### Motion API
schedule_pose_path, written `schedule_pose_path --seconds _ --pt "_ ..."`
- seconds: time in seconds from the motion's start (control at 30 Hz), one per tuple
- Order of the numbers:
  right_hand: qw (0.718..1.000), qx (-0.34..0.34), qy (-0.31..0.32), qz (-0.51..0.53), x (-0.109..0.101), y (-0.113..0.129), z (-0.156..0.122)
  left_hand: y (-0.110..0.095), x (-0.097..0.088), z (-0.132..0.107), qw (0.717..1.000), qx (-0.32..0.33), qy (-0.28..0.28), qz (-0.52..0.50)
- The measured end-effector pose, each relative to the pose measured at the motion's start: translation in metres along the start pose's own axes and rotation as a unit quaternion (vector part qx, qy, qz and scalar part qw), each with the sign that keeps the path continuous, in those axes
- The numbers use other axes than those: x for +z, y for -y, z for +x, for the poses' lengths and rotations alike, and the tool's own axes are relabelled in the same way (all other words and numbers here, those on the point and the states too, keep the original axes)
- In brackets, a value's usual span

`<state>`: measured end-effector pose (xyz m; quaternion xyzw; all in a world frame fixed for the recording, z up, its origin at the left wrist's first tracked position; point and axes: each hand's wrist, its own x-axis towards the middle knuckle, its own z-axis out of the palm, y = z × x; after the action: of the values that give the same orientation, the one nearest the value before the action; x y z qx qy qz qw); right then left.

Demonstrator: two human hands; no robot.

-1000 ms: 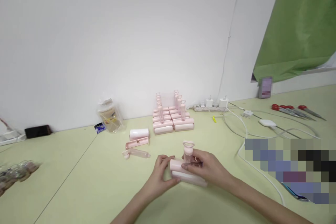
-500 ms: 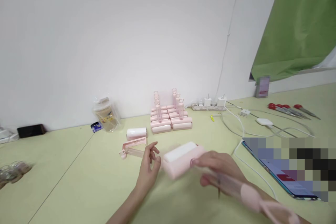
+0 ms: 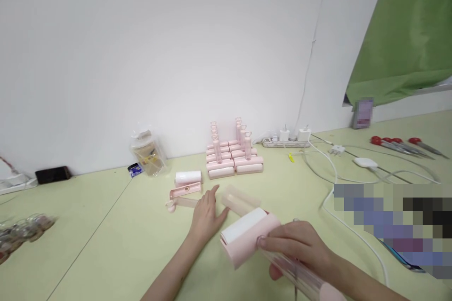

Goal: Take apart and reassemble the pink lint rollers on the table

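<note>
My right hand [image 3: 300, 244] is wrapped round the clear handle of a pink lint roller [image 3: 249, 237] where it joins the head. Its white roll faces up and to the left, and the handle's pink end runs out of the bottom edge. A thin metal rod [image 3: 295, 287] sticks out below that hand; its kind cannot be made out. My left hand [image 3: 207, 211] is open, fingers stretched, beside a blurred translucent cover [image 3: 242, 199]. Whether they touch is unclear. Left of it lie a white roll [image 3: 188, 178], a pink roller shell [image 3: 185, 190] and a clear handle [image 3: 185, 202].
Several pink lint rollers [image 3: 235, 167] stand in two rows by the wall. A bagged item [image 3: 148, 153] is to their left. On the right are a power strip [image 3: 286, 143], cables, red-handled tools [image 3: 399, 143] and a blurred-out phone [image 3: 402, 256].
The lint roller in my right hand has moved down and tilted. My left hand has turned palm-down with fingers reaching forward. The translucent cover now shows apart from the roller. The view has shifted slightly left.
</note>
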<state>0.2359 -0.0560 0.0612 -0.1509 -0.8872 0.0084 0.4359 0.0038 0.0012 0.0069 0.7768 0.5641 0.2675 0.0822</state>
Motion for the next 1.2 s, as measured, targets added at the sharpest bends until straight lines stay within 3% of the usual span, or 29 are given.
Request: schedule_pose_path --seconds 0.13,0.27,0.37,0.43,0.5,0.57,0.63,0.67,0.77,0.83,0.9,1.0,1.2 --pt "1.000 0.014 -0.014 -0.003 0.004 -0.005 -0.005 -0.009 0.002 0.015 1.000 0.020 0.018 -0.014" --pt "1.000 0.008 -0.013 -0.003 0.003 -0.007 -0.007 -0.011 0.002 0.025 0.997 -0.002 0.014 -0.070" --pt "1.000 0.014 -0.013 0.002 0.002 -0.004 -0.007 -0.016 -0.008 0.022 0.989 -0.035 0.008 -0.146" --pt "1.000 0.009 0.008 0.004 0.003 -0.001 -0.005 -0.023 -0.016 0.011 0.977 -0.046 0.043 -0.204" --pt "0.997 -0.003 0.075 0.007 0.003 0.001 -0.003 -0.031 -0.022 -0.006 0.927 -0.087 0.153 -0.332" --pt "0.983 0.008 0.182 -0.020 0.001 -0.001 -0.002 -0.039 -0.024 -0.024 0.812 -0.189 0.255 -0.489" --pt "0.954 0.090 0.274 -0.077 -0.007 -0.009 -0.002 -0.044 -0.023 -0.038 0.710 -0.298 0.257 -0.584" --pt "0.938 0.154 0.294 -0.100 -0.012 -0.015 -0.003 -0.045 -0.022 -0.043 0.692 -0.330 0.228 -0.600" --pt "0.908 0.334 0.247 -0.061 -0.027 -0.028 -0.005 -0.046 -0.020 -0.048 0.706 -0.340 0.155 -0.602" --pt "0.902 0.385 0.193 0.021 -0.030 -0.027 -0.005 -0.047 -0.018 -0.048 0.732 -0.325 0.126 -0.585" --pt "0.902 0.388 0.169 0.083 -0.024 -0.019 -0.002 -0.050 -0.017 -0.048 0.754 -0.304 0.117 -0.571" --pt "0.917 0.336 0.193 0.096 -0.008 -0.002 0.002 -0.054 -0.015 -0.050 0.763 -0.273 0.134 -0.570" --pt "0.928 0.276 0.239 -0.080 0.003 0.009 -0.001 -0.057 -0.012 -0.051 0.782 -0.231 0.130 -0.564"
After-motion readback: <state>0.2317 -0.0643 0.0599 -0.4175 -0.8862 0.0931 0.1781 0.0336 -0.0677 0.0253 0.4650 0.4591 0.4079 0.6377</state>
